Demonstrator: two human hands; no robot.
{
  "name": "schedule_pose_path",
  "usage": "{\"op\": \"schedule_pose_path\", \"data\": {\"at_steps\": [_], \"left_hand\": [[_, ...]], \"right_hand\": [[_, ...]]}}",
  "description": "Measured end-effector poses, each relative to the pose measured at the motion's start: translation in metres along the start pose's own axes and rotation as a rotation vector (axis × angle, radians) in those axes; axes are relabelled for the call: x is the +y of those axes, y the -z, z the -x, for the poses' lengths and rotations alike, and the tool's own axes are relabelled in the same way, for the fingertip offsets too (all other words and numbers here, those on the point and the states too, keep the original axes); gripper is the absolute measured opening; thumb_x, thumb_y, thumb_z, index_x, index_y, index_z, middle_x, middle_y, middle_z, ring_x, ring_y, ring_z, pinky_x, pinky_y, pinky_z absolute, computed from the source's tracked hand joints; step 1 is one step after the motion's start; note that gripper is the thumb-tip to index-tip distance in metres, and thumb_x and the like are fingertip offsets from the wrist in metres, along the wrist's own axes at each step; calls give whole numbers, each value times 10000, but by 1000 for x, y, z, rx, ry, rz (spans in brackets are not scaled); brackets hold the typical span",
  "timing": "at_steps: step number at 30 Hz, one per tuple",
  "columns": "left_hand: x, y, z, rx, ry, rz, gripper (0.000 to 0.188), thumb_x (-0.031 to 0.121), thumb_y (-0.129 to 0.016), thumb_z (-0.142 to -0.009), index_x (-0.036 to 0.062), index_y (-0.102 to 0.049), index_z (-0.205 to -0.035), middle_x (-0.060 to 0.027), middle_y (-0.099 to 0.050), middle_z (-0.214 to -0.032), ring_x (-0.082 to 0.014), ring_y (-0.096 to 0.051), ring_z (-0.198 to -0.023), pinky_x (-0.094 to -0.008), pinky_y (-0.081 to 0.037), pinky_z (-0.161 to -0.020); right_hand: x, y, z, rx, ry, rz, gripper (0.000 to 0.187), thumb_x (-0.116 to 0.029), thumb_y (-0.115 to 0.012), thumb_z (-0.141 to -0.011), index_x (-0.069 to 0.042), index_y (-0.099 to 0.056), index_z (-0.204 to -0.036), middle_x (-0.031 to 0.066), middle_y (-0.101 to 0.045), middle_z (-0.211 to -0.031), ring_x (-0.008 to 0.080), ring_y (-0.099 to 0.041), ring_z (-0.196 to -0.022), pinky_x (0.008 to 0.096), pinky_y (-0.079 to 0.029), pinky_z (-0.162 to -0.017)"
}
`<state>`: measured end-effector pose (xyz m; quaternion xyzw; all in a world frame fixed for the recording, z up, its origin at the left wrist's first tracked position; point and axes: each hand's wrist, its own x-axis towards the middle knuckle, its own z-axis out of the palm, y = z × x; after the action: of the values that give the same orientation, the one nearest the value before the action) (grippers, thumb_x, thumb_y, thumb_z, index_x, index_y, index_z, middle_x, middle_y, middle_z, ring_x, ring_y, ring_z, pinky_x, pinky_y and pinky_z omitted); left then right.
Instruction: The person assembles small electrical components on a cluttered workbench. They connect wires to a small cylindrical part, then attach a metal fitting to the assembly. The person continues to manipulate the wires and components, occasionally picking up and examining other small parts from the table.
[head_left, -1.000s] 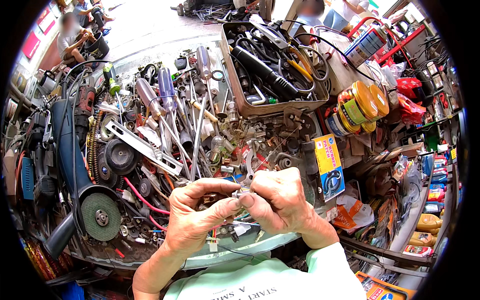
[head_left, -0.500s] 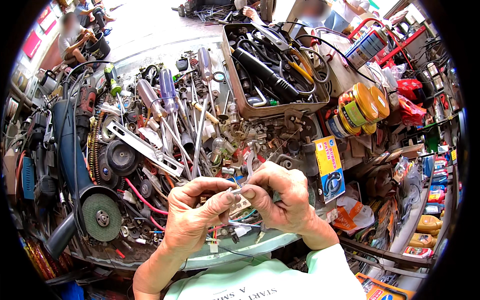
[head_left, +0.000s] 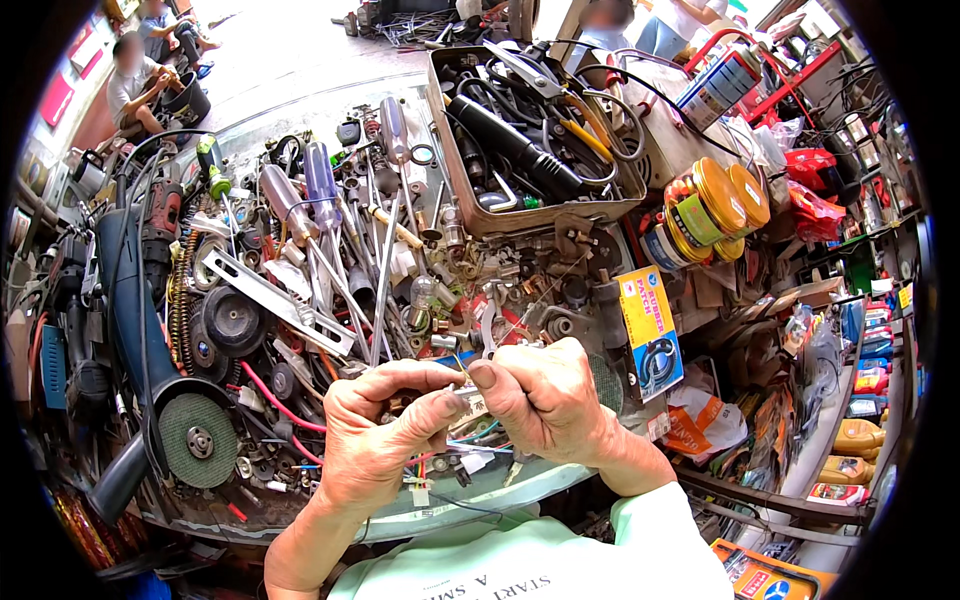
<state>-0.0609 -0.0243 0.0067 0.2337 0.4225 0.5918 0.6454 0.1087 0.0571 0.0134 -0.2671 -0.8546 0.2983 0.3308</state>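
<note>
From here I see a table (head_left: 420, 522) heaped with tools. Toward its far right corner sits an open metal box (head_left: 560, 217); along the left edge, an angle grinder (head_left: 130, 290). Above the near edge, the left hand (head_left: 385, 430) pinches a small metal part (head_left: 466, 389); the right hand (head_left: 548, 405) is curled against it, its grip unclear to me.

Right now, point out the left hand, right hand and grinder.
Left hand (head_left: 374, 424): head view, middle of the hand.
Right hand (head_left: 548, 402): head view, middle of the hand.
Grinder (head_left: 136, 325): head view, dark blue body.
</note>
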Motion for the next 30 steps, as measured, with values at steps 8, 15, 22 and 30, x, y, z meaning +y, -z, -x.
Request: {"op": "schedule_pose_path", "data": {"at_steps": [8, 15, 22, 30], "left_hand": [[-4, 2, -1, -16, -152, -214, 224, 2, -769, -807, -17, -710, -1023, -67, -690, -891, -84, -621, -730, -203, -491, -636], [-7, 2, -2, -29, -391, -379, 250, -37, -792, -754, 7, -723, -991, -75, -686, -985, -94, -624, -823, -221, -503, -731], [5, -3, 2, 119, -36, -115, 236, 92, -779, -826, -44, -688, -996, -40, -676, -745, -61, -577, -566, -187, -461, -521], [8, -6, -3, 212, -141, -202, 207, 76, -769, -834, -31, -701, -998, 0, -654, -715, 10, -446, -518, -163, -312, -450]], "right_hand": [[-1, -2, 1, 55, -34, -94, 230, -197, -652, -931, -33, -635, -770, 91, -506, -555, 243, -513, -426, 355, -382, -401], [-3, -2, 4, -11, -320, -377, 306, -208, -634, -957, 5, -636, -738, 95, -475, -501, 171, -439, -401, 319, -359, -399], [-9, 6, -2, 2, -396, -354, 311, -184, -660, -939, 14, -602, -707, 14, -552, -596, 47, -475, -532, 224, -363, -463], [12, 6, -9, 336, -492, -287, 219, -190, -714, -896, -8, -617, -822, 5, -581, -623, 35, -479, -528, 222, -377, -465]]}}
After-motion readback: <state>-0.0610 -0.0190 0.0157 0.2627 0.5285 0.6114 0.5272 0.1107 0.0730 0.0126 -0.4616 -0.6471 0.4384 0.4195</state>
